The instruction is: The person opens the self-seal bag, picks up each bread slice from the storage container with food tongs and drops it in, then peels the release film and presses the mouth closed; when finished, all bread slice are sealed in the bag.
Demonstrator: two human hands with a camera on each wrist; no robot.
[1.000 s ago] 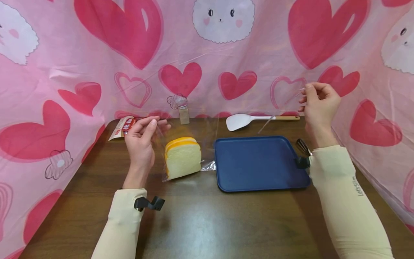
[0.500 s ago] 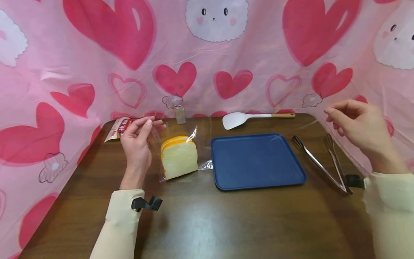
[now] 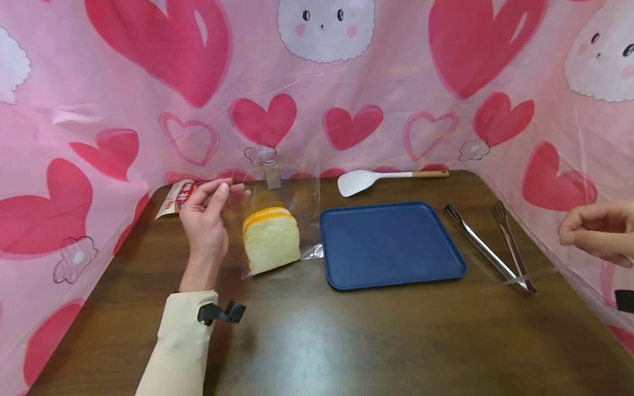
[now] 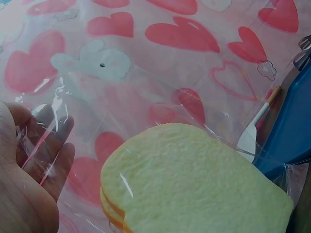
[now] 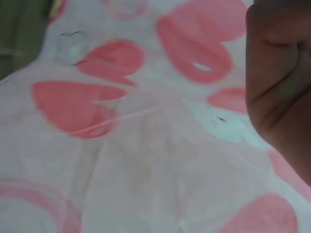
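Two slices of bread point(image 3: 271, 242) stand together inside a clear plastic bag point(image 3: 309, 212), left of the tray. At the bag's top edge my left hand point(image 3: 205, 223) pinches the film between thumb and fingers. In the left wrist view, shiny film crosses the fingers of that left hand point(image 4: 29, 170), beside the bread point(image 4: 194, 179). My right hand point(image 3: 601, 231) is at the far right, partly cut off by the frame, with its fingers curled. A thin clear plastic strip point(image 3: 532, 276) trails from it, over the tongs. Only part of the right hand point(image 5: 282, 87) shows in the right wrist view.
A blue tray point(image 3: 393, 245) lies mid-table, with open metal tongs point(image 3: 487, 250) to its right. Behind it rests a white spatula point(image 3: 359, 182) with a wooden handle. A small shaker jar point(image 3: 272, 173) and a red-and-cream packet point(image 3: 177, 197) stand at the back left.
My right hand has moved right and down, away from the tray, with the clear strip trailing from it. The tongs are uncovered. My left hand still holds the bag in place.
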